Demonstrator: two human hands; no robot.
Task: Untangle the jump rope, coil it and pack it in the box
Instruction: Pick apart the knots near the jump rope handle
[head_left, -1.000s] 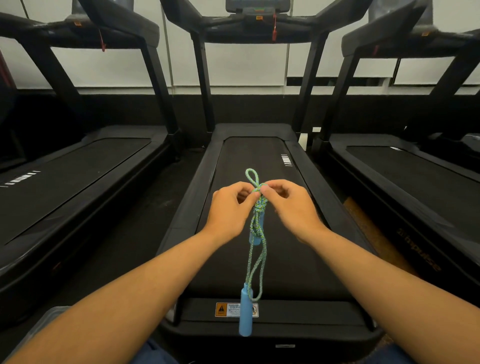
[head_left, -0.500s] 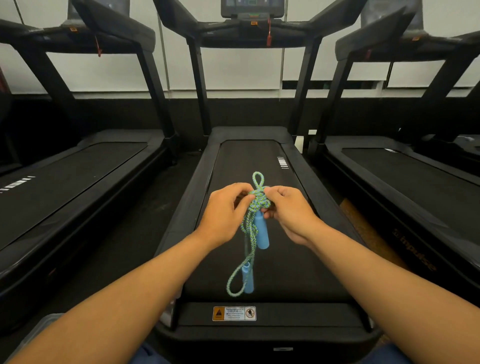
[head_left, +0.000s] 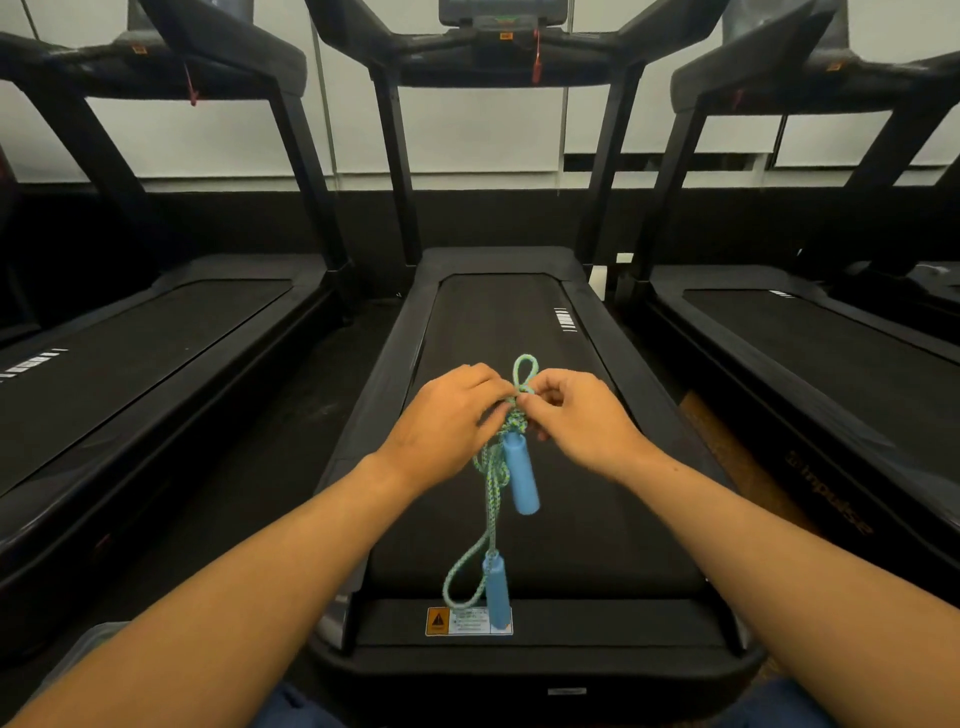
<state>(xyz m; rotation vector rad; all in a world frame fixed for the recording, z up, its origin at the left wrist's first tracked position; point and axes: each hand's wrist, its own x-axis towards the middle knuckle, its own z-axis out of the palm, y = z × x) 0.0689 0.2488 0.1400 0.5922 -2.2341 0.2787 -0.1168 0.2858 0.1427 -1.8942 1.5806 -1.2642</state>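
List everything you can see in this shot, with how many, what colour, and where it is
jump rope: one, green-and-blue braided cord, knotted, hanging from both hands over the middle treadmill, a loop sticking up above the fingers
rope handles: two, light blue, upper handle just under the knot, lower handle dangling near the warning sticker
treadmills: three, black, side by side; middle treadmill straight ahead
warning sticker: one, orange and white, on the near end of the middle treadmill
safety cords: red, hanging from the consoles at top; count unclear
container: one, greyish, only a corner showing at bottom left
left hand: pinches the rope at the knot
right hand: pinches the rope at the knot
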